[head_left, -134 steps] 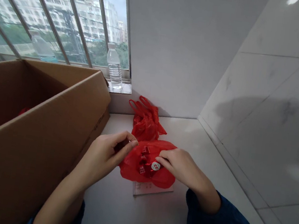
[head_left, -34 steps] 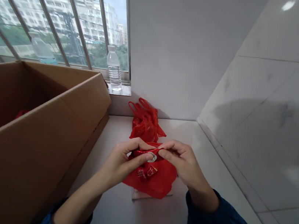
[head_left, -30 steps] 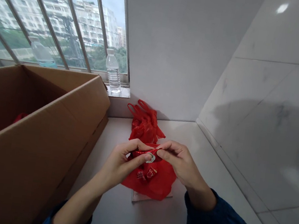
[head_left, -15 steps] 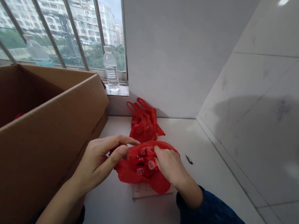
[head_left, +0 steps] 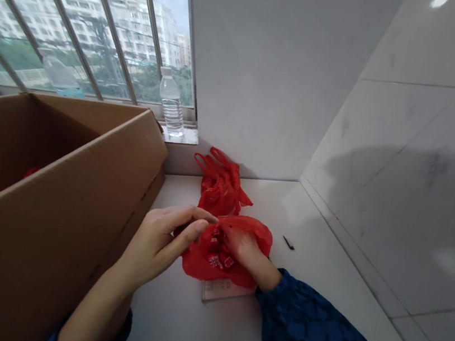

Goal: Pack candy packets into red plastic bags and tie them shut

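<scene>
A sheer red bag (head_left: pixel 214 264) with small red wrapped pieces inside lies on the white counter (head_left: pixel 196 330). My left hand (head_left: pixel 162 240) pinches the bag's left edge between thumb and forefinger and holds its mouth apart. My right hand (head_left: pixel 244 249) is pushed into the bag up to the wrist. I see it only through the red fabric, so its fingers are veiled. A blue sleeve covers my right forearm.
A large open cardboard box (head_left: pixel 80 195) fills the left side. A second crumpled red bag (head_left: pixel 221 184) lies behind, near the wall. A flat card (head_left: pixel 223 291) sits under the bag. A small dark scrap (head_left: pixel 288 243) lies to the right. Two water bottles (head_left: pixel 171 103) stand on the sill.
A second ago both hands pinched the bag's mouth, lifted a little. Now the bag is lower and my right hand has gone inside it. A small dark scrap has appeared on the counter.
</scene>
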Motion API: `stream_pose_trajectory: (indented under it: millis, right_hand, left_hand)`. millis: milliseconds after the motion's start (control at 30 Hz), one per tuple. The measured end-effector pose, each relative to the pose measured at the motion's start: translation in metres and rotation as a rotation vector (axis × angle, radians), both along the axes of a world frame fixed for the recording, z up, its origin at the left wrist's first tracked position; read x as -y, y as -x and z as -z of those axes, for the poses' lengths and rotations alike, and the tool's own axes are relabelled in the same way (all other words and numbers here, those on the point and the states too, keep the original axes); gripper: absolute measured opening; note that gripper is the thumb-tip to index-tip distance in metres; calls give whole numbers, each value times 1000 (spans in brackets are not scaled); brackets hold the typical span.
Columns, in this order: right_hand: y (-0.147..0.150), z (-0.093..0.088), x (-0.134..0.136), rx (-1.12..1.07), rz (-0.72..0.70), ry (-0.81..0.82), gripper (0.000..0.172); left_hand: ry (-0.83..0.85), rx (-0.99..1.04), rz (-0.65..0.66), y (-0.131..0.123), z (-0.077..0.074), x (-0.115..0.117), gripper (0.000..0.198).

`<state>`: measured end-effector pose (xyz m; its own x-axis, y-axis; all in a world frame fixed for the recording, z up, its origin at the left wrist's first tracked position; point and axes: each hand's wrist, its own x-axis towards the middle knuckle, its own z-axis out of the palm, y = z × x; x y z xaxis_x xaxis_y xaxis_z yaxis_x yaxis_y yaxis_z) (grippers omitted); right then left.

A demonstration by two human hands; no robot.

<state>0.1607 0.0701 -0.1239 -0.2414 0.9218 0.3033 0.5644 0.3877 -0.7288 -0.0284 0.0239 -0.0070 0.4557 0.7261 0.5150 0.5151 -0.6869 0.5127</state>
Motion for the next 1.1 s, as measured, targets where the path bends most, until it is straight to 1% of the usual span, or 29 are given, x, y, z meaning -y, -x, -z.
stream_pose_trajectory:
  millis: [67, 133, 200, 300, 367, 433, 467, 533, 633, 700, 733, 800, 867, 933, 1000, 1100]
  right_hand:
    - [-1, -1, 0, 154, 6, 39, 24]
    - [-4, -7, 3, 293, 13, 70, 14]
    - [-11, -20, 11, 398, 19, 87, 8]
    - [-26, -49, 32, 469, 2, 55, 9]
    - [-37, -69, 47, 414, -37, -18, 9]
    - [-44, -82, 57, 302, 3, -118, 13]
    - [-46, -85, 61, 242, 37, -169, 15]
    - [-45, -86, 64, 147, 86, -251, 18]
    - [-36, -80, 63, 68, 90, -277, 18]
    - [-31, -76, 60, 9, 75, -223, 18]
    - [-30, -74, 59, -41, 51, -161, 20]
    - [-31, -71, 54, -172, -53, 40, 27]
    - [-34, -68, 48, -318, -197, 274, 33]
    - [-38, -65, 42, -426, -320, 431, 32]
    - [-40, -63, 38, -472, -397, 475, 33]
    - [-41, -63, 37, -485, -457, 458, 33]
  left_hand:
    - [-17, -34, -24, 0, -1, -1, 21]
    - [-36, -77, -64, 1, -1, -3, 21]
    - [-51, -124, -117, 3, 0, -5, 21]
    - [-68, -198, -202, 5, 4, -9, 23]
    - [-66, -240, -238, 5, 7, -11, 26]
    - [-34, -249, -240, 3, 8, -10, 28]
    - [-5, -236, -227, 1, 8, -10, 28]
    - [62, -175, -181, -4, 8, -8, 29]
    - [141, -47, -106, -13, 10, -7, 30]
    - [175, 26, -82, -17, 13, -9, 32]
    - [193, 55, -80, -18, 14, -10, 33]
    - [227, 98, -84, -18, 17, -13, 34]
    - [255, 117, -87, -16, 20, -16, 33]
    - [270, 111, -87, -14, 22, -18, 31]
    - [280, 100, -91, -13, 23, -18, 29]
    - [287, 88, -107, -15, 23, -17, 28]
